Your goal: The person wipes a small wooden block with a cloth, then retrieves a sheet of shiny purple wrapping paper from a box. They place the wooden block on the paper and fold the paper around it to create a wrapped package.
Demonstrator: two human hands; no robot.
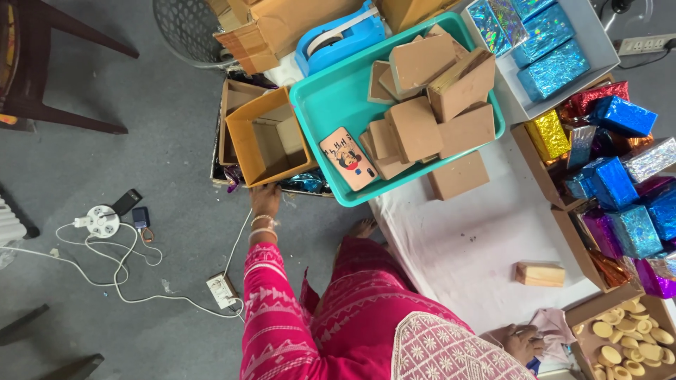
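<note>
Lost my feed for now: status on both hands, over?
Left hand reaching down to the open cardboard box on the floor, at its near edge. Right hand resting on pink cloth on the table. Nothing blocking.

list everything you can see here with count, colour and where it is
teal tray: one, upper middle, holding brown boxes
brown boxes: about a dozen, piled in the tray; one on the white sheet just below it
phone: one, cartoon case, in the tray
open cardboard box: one, tan, on the floor
foil-wrapped boxes: many, blue, purple, gold, red, silver, right side
white sheet: one, over the work surface
wooden block: one, pale, on the sheet
round pale pieces: many, in a box, bottom right
tape dispenser: one, blue, top
extension reel: one, white, floor left
left hand: at the open cardboard box's lower edge
right hand: on pink cloth
</note>
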